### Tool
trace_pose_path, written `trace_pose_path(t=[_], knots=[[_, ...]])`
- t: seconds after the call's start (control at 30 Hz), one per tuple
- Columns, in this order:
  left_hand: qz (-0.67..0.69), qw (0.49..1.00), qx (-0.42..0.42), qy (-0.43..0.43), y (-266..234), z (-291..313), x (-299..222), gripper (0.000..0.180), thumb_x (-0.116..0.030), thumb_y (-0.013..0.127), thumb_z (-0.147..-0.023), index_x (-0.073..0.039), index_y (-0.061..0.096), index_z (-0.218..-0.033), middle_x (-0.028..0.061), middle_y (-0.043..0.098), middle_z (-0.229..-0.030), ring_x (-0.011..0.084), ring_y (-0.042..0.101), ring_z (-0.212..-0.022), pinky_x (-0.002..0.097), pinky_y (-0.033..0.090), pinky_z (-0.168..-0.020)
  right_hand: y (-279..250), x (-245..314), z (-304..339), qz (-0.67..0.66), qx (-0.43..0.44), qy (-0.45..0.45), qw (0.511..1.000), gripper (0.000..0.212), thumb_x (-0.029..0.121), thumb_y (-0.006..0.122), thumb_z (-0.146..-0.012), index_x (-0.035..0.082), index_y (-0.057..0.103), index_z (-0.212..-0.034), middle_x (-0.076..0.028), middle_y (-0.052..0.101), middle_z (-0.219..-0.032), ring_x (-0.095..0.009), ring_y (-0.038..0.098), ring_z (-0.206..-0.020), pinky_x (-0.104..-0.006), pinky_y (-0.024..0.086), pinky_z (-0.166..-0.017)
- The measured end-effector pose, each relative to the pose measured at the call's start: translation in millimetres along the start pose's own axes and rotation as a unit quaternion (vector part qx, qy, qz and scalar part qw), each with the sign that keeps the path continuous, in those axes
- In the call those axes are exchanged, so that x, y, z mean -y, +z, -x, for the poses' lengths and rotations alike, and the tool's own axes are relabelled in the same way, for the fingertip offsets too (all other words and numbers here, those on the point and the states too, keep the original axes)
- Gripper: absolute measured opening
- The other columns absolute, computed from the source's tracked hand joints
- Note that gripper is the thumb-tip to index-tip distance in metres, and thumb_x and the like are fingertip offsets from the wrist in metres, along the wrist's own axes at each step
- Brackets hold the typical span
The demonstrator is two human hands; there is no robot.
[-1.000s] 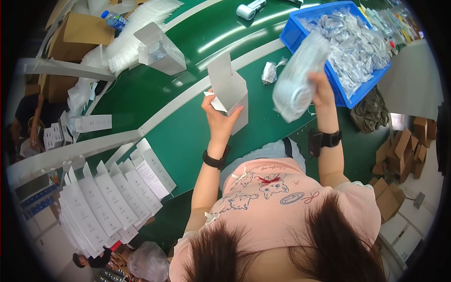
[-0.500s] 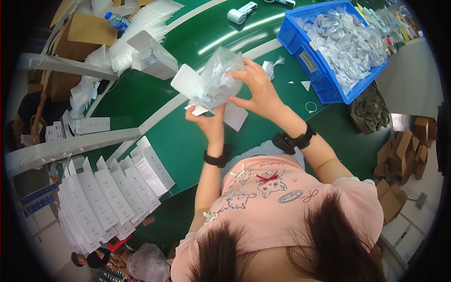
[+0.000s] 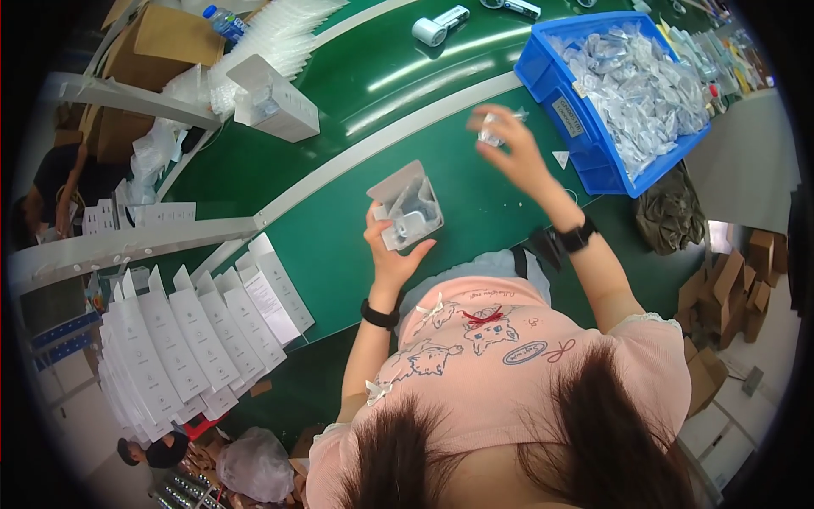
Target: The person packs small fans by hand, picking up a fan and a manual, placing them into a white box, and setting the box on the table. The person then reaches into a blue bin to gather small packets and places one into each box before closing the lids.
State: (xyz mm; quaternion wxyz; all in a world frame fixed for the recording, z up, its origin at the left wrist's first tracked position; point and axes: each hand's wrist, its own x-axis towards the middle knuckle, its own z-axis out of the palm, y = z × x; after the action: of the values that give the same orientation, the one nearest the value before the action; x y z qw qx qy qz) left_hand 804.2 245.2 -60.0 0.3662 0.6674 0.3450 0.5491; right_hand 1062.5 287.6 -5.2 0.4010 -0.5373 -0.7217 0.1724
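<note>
The left hand is gripping an open white box; the right hand is pinching a small plastic packet beside the blue bin on the green table.

We see a white open box in our left hand against the dark green belt with its pale grey stripe, and a small clear packet in our right hand. At two o'clock sits a bright blue bin of silvery clear bags; at eight o'clock lie white flat cartons. Our shirt is pink with cartoon prints, both wristbands black.
</note>
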Motion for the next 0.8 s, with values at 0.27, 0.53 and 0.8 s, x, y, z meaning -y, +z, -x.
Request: trace_pose_path(t=[0.27,0.53,0.8], knots=[[-0.220,0.970,0.094,-0.034,-14,-36,-63,0.019,-0.010,0.071,-0.065,-0.002,0.060,-0.078,0.0224,0.043,-0.119,0.0351,0.051,-0.102,0.0362,0.043,-0.084,39,-158,31,0.191,-0.043,0.152,0.969,0.037,0.021,0.072,-0.064,-0.001,0.058,-0.091,-0.019,0.055,-0.100,-0.035,0.051,-0.094,-0.0413,0.041,-0.080],[-0.119,0.973,-0.015,-0.197,-22,-48,-63,0.013,-0.003,0.071,-0.061,0.000,0.062,-0.069,0.0101,0.060,-0.087,0.0188,0.058,-0.074,0.0256,0.043,-0.063,24,49,0,-0.323,-0.228,0.044,0.917,0.024,-0.001,0.065,-0.070,0.003,0.054,-0.091,-0.011,0.055,-0.082,-0.026,0.055,-0.071,-0.0303,0.046,-0.066],[-0.072,0.970,-0.019,-0.229,-21,-67,-48,0.011,-0.001,0.070,-0.059,0.001,0.061,-0.065,0.0063,0.059,-0.078,0.0141,0.056,-0.072,0.0244,0.042,-0.063,41,85,-11,0.057,0.186,-0.359,0.913,0.032,0.014,0.068,-0.063,0.005,0.057,-0.092,-0.006,0.053,-0.088,-0.023,0.053,-0.087,-0.0340,0.043,-0.077]])
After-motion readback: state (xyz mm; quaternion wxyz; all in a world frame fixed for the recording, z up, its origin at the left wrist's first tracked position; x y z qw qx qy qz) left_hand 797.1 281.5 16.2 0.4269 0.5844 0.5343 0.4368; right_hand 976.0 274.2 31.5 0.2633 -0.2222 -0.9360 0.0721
